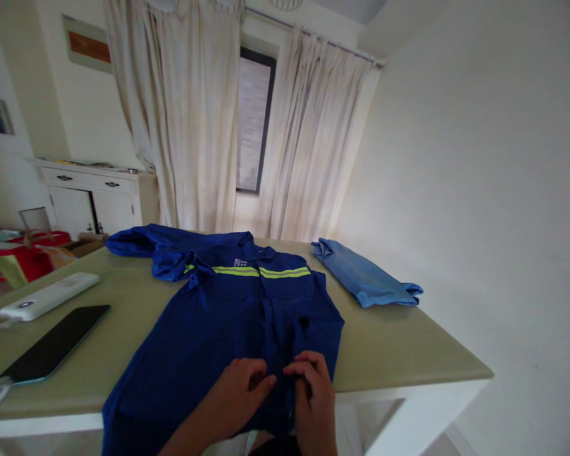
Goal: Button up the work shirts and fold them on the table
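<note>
While the light-blue shirt (365,276) lies folded, your hands (240,396) (316,396) pinch together the dark-blue jacket's (232,316) bottom placket on the table (399,345), folding undone

A dark blue jacket (237,316) with yellow-green stripes, a light blue shirt (363,275), a beige table (394,345).

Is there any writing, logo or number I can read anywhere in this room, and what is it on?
No text here can be read.
Dark blue work shirt: small pale print on the chest above the yellow stripe, too blurred to read.
Wall sign: orange panel, too small and blurred to read.
White remote and black phone: no legible markings.
</note>
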Demonstrator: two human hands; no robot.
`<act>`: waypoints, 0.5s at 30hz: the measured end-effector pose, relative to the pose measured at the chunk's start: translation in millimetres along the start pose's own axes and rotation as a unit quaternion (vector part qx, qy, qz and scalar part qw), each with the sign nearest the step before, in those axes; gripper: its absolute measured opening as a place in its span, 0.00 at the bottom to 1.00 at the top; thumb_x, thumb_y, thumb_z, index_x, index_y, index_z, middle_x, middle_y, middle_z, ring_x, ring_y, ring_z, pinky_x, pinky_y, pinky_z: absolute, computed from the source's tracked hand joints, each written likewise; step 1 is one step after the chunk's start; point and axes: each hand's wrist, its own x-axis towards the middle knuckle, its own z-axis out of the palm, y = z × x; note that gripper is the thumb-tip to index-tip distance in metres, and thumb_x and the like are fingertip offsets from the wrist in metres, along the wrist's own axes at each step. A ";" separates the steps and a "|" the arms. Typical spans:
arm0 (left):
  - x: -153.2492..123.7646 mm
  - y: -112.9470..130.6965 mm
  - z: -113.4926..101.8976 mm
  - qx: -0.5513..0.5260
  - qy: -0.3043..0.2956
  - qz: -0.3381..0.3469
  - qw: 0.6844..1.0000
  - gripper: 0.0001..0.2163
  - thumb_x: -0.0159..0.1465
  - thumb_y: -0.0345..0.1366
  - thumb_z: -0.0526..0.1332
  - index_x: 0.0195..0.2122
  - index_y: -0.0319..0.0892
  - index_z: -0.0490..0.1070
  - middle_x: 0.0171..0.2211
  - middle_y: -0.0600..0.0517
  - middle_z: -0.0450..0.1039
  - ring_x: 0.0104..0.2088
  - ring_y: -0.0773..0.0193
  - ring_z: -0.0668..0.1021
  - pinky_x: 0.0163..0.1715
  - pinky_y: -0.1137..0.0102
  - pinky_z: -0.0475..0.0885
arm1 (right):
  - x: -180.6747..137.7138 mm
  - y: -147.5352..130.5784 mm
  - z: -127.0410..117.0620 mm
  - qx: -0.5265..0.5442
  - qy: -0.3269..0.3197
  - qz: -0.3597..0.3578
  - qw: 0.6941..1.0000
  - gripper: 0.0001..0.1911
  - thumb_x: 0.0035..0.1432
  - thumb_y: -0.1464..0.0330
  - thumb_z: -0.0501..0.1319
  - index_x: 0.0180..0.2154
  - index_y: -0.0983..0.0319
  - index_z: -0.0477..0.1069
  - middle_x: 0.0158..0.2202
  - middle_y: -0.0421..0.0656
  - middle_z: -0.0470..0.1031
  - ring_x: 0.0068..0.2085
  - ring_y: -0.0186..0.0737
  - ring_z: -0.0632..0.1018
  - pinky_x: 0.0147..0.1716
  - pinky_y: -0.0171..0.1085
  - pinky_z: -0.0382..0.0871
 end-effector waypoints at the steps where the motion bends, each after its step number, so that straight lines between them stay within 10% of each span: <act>1: -5.4 3.2 0.9 -0.030 -0.035 -0.006 0.999 0.16 0.68 0.48 0.58 0.30 0.41 0.72 0.27 0.53 0.77 0.30 0.63 0.76 0.31 0.71 0.64 | -0.2 2.3 -2.4 -0.010 0.029 0.000 1.000 0.17 0.60 0.79 0.53 0.35 0.57 0.78 0.43 0.45 0.74 0.44 0.40 0.79 0.45 0.35 0.75; 10: -15.6 -7.4 42.8 -0.311 -0.160 -0.019 0.937 0.22 0.63 0.55 0.64 0.42 0.39 0.75 0.36 0.46 0.81 0.38 0.57 0.82 0.38 0.68 0.73 | -17.7 5.8 -1.0 -0.023 0.071 -0.053 0.996 0.15 0.67 0.75 0.54 0.40 0.57 0.79 0.50 0.48 0.75 0.50 0.42 0.80 0.48 0.38 0.77; 15: -14.6 -32.1 61.7 -0.365 -0.054 -0.084 0.926 0.27 0.53 0.59 0.72 0.40 0.40 0.72 0.34 0.48 0.79 0.31 0.60 0.80 0.28 0.70 0.72 | -40.7 -0.2 0.0 -0.008 0.050 -0.056 0.997 0.15 0.69 0.75 0.54 0.41 0.56 0.78 0.48 0.48 0.76 0.48 0.41 0.81 0.47 0.38 0.79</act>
